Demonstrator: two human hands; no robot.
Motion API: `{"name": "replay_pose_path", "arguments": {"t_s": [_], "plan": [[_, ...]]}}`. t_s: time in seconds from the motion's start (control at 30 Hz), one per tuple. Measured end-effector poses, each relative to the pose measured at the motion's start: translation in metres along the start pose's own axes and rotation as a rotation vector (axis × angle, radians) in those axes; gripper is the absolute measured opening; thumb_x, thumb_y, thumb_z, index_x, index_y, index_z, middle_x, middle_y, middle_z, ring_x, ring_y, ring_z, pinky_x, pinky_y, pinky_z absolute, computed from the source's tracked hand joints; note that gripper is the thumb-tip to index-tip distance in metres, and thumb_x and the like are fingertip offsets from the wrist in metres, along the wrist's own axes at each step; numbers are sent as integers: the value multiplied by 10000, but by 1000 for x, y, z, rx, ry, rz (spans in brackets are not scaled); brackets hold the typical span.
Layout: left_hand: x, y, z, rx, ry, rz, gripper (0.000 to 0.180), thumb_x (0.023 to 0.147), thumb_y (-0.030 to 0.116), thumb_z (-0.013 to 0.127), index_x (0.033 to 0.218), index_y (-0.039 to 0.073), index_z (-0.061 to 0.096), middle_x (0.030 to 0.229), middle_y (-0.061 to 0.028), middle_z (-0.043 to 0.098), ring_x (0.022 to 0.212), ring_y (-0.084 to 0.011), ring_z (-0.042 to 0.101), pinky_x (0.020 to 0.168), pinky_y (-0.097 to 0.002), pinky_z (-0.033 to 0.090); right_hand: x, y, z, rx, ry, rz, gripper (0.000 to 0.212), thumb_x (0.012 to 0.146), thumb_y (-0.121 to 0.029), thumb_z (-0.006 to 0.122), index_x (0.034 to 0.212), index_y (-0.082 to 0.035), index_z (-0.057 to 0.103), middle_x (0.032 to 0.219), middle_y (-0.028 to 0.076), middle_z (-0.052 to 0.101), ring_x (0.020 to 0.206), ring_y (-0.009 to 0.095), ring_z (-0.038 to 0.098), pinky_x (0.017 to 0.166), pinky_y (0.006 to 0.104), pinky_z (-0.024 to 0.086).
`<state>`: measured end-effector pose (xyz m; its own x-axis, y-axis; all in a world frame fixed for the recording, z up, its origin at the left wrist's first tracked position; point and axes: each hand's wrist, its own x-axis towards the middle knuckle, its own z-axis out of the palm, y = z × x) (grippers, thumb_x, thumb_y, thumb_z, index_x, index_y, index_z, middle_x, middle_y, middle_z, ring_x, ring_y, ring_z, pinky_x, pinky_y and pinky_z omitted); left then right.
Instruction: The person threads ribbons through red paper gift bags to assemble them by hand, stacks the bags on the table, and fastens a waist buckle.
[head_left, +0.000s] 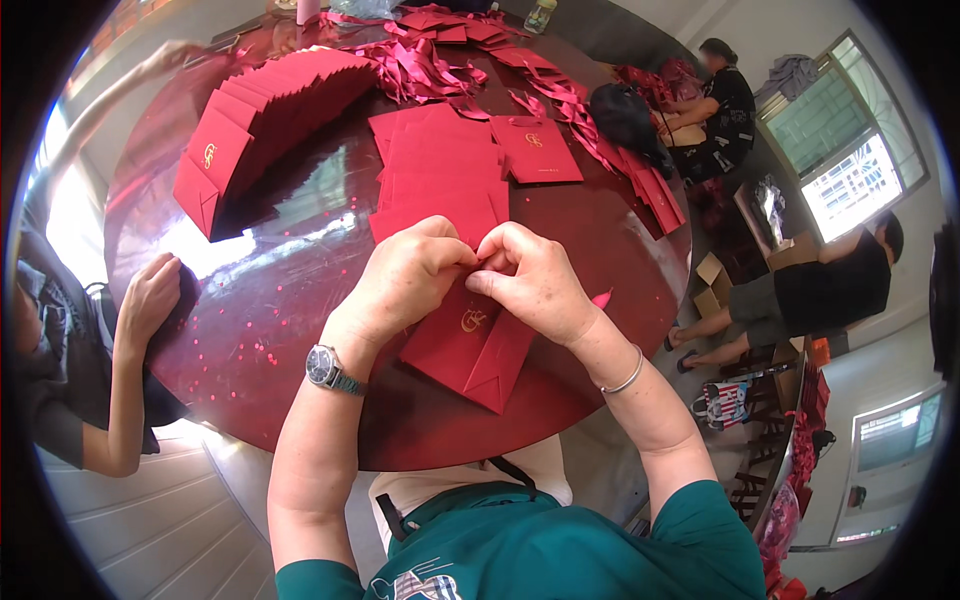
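A red paper gift bag [480, 350] with a gold emblem lies near the front of the round table, its folded bottom toward me. My left hand [415, 272], with a watch on the wrist, is closed in a pinch at the bag's top edge. Right beside it, my right hand [535, 283] has thumb and forefinger pressed together, almost touching the left fingertips. Only a speck of red shows between them; the fingers hide the rest. A pink ribbon end [602, 299] sticks out past my right hand. Just beyond both hands lies a stack of flat red bags [440, 160].
On the glossy dark-red table [290, 370], a long row of red bags [270, 110] leans at far left. Loose ribbons [420, 70] and one bag [537, 150] lie beyond. A person's hand [150, 298] rests at the left edge. Two more people are at the right.
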<state>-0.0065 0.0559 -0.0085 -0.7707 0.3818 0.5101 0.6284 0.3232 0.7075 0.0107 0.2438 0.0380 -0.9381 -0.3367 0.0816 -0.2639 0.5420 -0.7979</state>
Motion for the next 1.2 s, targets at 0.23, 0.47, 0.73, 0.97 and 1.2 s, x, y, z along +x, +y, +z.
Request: {"name": "replay_pose_path", "arguments": {"t_s": [0.23,0.47,0.73,0.97,1.2], "plan": [[1,6,-6,132,-58,-18,100,778,-31,661,858,26,678,886,-95,608,820,-296,638,709,-366,517,2,-2,-1,32,-67,-5,193,815,-62,744,942,-13,606,795,59,692,738,97,652,668,263,523],[0,-5,-38,378,200,-71,55,780,27,660,832,43,661,877,-116,605,827,-332,625,721,-400,505,2,8,-17,-136,-157,34,255,812,-107,758,977,-5,592,749,41,646,698,87,604,638,254,498],[-2,-28,-42,522,330,-321,53,805,86,664,851,62,674,909,-86,621,900,-319,635,760,-426,513,-2,17,-13,-108,-113,65,217,821,-57,697,995,11,586,769,59,671,700,91,610,643,259,496],[-1,8,-11,386,123,-222,115,806,86,671,902,28,696,888,-150,634,909,-364,617,773,-448,507,0,46,-19,-101,243,75,199,835,-78,686,990,10,598,731,53,665,669,97,608,632,270,497],[-2,9,20,409,107,-143,99,715,37,711,802,58,670,837,-119,590,838,-322,591,734,-425,503,2,67,-32,-221,174,54,195,834,-95,676,978,13,601,720,79,666,655,131,626,622,287,498]]}}
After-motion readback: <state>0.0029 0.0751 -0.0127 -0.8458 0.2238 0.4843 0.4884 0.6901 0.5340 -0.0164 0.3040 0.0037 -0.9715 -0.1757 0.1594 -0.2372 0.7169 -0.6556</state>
